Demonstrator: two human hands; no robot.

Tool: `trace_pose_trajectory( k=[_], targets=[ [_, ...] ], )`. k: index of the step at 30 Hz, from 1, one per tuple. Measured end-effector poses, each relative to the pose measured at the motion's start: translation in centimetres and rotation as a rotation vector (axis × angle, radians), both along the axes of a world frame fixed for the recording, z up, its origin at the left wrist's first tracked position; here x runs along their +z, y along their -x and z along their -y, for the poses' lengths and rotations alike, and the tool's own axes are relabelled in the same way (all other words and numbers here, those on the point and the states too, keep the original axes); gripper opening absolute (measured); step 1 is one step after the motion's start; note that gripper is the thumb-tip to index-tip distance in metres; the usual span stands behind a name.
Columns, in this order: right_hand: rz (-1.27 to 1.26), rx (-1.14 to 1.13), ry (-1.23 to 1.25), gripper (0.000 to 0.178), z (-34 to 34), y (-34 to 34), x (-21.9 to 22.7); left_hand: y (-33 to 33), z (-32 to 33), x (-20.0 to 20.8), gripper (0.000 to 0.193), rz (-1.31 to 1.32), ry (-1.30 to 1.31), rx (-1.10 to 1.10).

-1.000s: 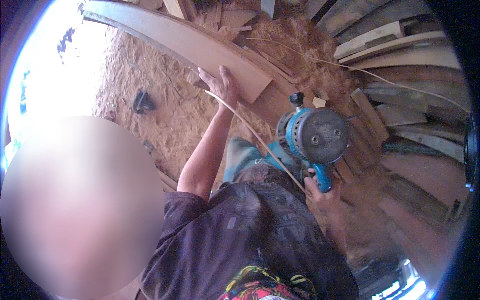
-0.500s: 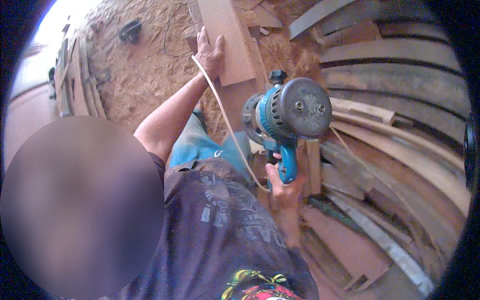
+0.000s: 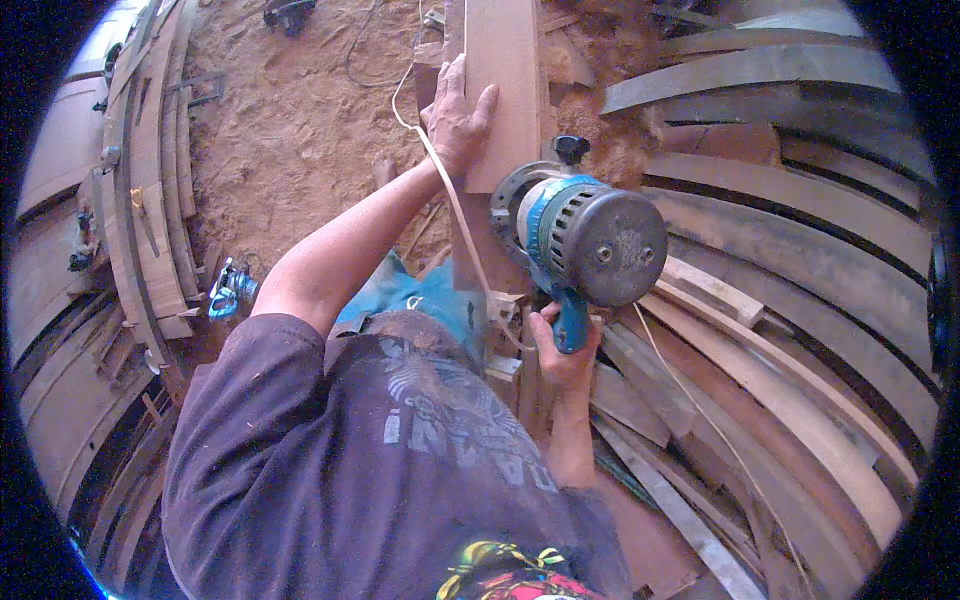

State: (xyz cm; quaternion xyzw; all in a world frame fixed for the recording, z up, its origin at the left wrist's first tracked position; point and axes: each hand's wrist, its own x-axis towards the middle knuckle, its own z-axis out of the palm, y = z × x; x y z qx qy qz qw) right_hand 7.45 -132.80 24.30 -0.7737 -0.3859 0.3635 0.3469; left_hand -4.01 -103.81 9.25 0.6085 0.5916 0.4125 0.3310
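Observation:
A blue router (image 3: 548,225) with a dark rounded motor cap is tilted on its side in my right hand (image 3: 568,362). The fingers wrap round its blue handle. My left hand (image 3: 458,122) lies on the near left part of a long pale wooden board (image 3: 504,85), its fingers stretched forward along the edge and the thumb apart on the top face. Just right of the board's near end is the router's round base; I cannot tell whether they touch. A white cord (image 3: 447,178) passes over my left wrist and down toward the router handle.
Several curved planks (image 3: 770,225) lie stacked along the right. More boards (image 3: 150,210) stand at the left, beside another blue power tool (image 3: 232,288). Sawdust (image 3: 290,140) covers the ground, with a dark tool (image 3: 289,14) at the far edge. A thin cord (image 3: 700,405) trails across the right-hand planks.
The whole view has shifted, bringing more of the left-hand boards into sight. My left hand and the board now appear farther right. The router's motor cap sits slightly lower, still in my right hand.

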Motion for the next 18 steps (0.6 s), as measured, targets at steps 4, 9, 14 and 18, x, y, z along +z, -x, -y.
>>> trace_pose_trajectory(
  k=[4, 9, 14, 18],
  targets=[
    [-0.048, -0.011, -0.054, 0.013, -2.0, 0.1, 0.2, 0.1, -0.1, -1.4, 0.077, -0.029, -0.030, -0.017],
    [-0.018, -0.004, 0.000, 0.012, -3.6, -0.1, 0.2, 0.2, 0.0, -0.5, 0.075, 0.057, 0.104, -0.077],
    [-0.055, -0.043, -0.031, 0.011, -4.9, -0.2, -0.7, 0.2, -0.1, -1.2, 0.075, -0.013, 0.059, -0.072],
    [-0.031, -0.049, 0.000, 0.011, -6.5, -0.2, 0.0, 0.3, 0.0, -0.5, 0.076, -0.028, 0.029, -0.095]
  ],
)
